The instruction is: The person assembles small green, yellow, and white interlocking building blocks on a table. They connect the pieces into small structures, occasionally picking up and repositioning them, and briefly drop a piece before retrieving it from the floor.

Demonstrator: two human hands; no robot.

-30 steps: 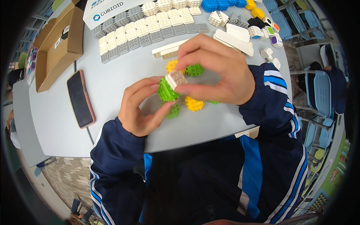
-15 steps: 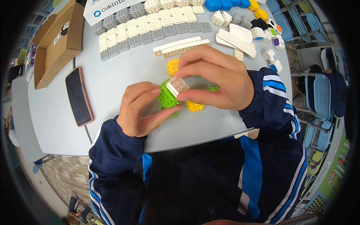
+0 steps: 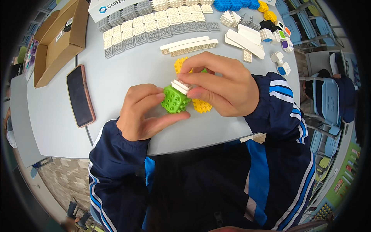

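The left hand [image 3: 138, 111] is part closed round the green cube [image 3: 174, 101], its fingertips at the cube's upper left and its thumb along the lower edge; a grip from two sides like this probably steadies the cube while leaving its top clear. The right hand [image 3: 228, 87] is drawn into a close pinch, thumb against fingers, on the white piece [image 3: 180, 86], which sits against the cube's upper face, between the two hands. Whether it is fully seated cannot be told. Holding it by the rim seems meant to leave its flat side free to meet the cube. Under the right hand's thumb lies a yellow block [image 3: 202, 106], another yellow piece [image 3: 180, 65] shows just beyond its fingers, and a bit of green [image 3: 204, 70] peeks out behind them, all close by, likely for easy reach. Farther beyond the hands, white beams [image 3: 189, 47] lie side by side on the table [image 3: 116, 79], and tiles [image 3: 151, 26] stand in rows by colour, seemingly sorted so each kind is quick to find. The phone [image 3: 80, 96] and the box [image 3: 79, 29] are well left of the left hand, apparently out of its way.
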